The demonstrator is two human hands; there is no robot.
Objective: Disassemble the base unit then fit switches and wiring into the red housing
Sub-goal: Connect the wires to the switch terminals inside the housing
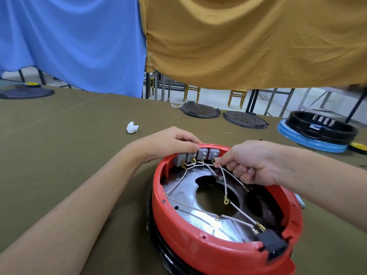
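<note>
Four grey switches (pixel 195 158) line the far rim of the red housing (pixel 214 243), centre-low in frame.
Left hand (pixel 168 142) pinches them steady; right hand (pixel 256 163) grips a wire (pixel 223 176) at its terminal. Push terminals straight, without kinking.

The near-left tabletop (pixel 59 135) lies open, with only a white crumpled scrap (pixel 132 127) on it. Inside the red housing (pixel 198 243), loose wires (pixel 226 187) cross the middle over the metal plate (pixel 186 197). 4 grey switches (pixel 202 154) line the far rim, where both hands crowd. A black connector (pixel 272 246) blocks the near-right rim. 2 dark discs (pixel 245 120) and a black ring (pixel 321 128) stand far right.
</note>
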